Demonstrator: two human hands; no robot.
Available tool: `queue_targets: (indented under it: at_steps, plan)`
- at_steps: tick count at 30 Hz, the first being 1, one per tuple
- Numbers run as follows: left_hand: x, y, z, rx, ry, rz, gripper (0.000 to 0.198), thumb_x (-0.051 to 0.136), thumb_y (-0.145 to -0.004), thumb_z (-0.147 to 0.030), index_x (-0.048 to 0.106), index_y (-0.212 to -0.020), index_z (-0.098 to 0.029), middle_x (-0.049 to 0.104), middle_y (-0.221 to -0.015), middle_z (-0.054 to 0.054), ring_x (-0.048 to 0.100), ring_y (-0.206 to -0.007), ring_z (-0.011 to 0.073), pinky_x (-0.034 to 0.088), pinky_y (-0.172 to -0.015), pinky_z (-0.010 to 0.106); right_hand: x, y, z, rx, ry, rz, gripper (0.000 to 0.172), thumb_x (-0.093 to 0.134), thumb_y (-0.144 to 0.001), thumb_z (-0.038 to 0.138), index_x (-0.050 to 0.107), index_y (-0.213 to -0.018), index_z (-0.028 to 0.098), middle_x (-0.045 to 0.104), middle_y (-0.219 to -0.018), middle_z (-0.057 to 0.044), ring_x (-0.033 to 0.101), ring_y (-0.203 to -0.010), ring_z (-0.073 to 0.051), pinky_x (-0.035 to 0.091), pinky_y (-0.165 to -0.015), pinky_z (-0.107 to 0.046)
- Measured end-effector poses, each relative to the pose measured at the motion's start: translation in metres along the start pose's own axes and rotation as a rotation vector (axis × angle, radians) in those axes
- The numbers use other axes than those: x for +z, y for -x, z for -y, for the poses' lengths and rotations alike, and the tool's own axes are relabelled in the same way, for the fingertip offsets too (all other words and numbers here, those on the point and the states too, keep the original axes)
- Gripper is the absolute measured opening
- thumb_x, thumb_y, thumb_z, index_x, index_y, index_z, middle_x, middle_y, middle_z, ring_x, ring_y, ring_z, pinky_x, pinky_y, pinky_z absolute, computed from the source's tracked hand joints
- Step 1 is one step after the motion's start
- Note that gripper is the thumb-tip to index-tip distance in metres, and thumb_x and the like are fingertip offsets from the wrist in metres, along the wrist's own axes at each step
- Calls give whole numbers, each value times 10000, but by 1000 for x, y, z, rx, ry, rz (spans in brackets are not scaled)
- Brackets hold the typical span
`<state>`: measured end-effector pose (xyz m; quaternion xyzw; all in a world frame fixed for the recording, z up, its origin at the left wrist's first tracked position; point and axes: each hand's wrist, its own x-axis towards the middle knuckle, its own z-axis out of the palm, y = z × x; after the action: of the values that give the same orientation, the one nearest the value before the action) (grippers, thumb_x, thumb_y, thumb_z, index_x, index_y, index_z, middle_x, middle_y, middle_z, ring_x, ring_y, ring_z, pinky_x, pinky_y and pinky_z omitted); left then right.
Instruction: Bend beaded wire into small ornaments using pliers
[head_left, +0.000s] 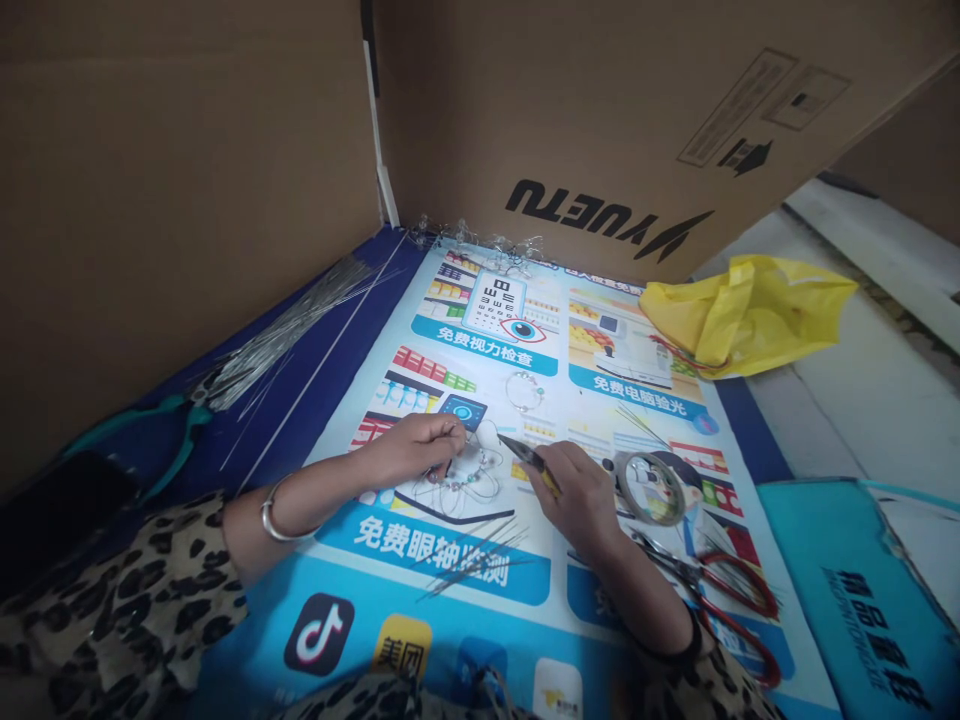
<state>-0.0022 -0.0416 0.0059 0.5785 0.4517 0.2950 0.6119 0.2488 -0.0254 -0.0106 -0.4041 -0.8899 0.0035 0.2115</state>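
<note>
My left hand [415, 445] is closed in a pinch on a coil of thin wire strung with small beads [466, 478], which lies on a printed poster mat [487, 350]. My right hand [583, 495] grips small pliers [525, 455]; their tips point left toward the beaded wire, close to my left fingers. A silver bangle sits on my left wrist. Both forearms wear leopard-print sleeves. Several loose straight wire pieces [472, 555] lie on the mat just below the hands.
A bundle of long wires [289, 330] and teal-handled pliers [161, 430] lie at the left. A finished bead ring [523, 390], tape roll [651, 487], red-handled scissors [720, 590], yellow plastic bag [739, 310] and blue pouch [862, 590] are nearby. Cardboard walls [600, 120] enclose the back.
</note>
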Motion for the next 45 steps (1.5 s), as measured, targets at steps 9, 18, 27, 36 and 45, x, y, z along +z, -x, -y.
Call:
queue_targets:
  at_steps: [9,18,27,36,45]
  plan:
    - [0,0,-4,10,4,-28,146,437,-838,-281,499,-774,-165,512,-520,-45,458,-477,82,360,-504,210,-4,-1,1,-49,-9,50,164,463,-861,303,568,-841,179,581,-746,-54,521,-724,-165,375,-616,-267]
    - [-1,1,-9,-14,112,-100,148,460,-829,-290,477,-740,-172,524,-518,-42,478,-469,79,346,-469,199,-9,-3,3,-83,130,101,149,456,-860,281,554,-798,187,554,-736,-53,481,-718,-174,345,-636,-286]
    - [-1,0,-9,-36,203,-96,180,455,-846,-315,457,-733,-175,532,-489,-39,477,-458,81,366,-476,199,-7,-2,4,-107,207,124,97,484,-839,252,553,-808,191,551,-734,-48,459,-716,-182,319,-629,-300]
    - [-2,0,-7,-4,177,-81,165,439,-861,-299,462,-761,-170,555,-523,-25,492,-484,87,382,-504,209,2,1,2,-20,-12,125,154,479,-854,306,568,-869,180,579,-768,-51,519,-770,-167,373,-656,-264]
    - [1,-2,-13,-30,258,-41,179,541,-799,-298,417,-841,-177,539,-651,-33,558,-578,100,421,-523,218,2,1,3,-23,-120,66,149,494,-845,307,567,-865,178,583,-762,-53,525,-744,-163,402,-649,-262]
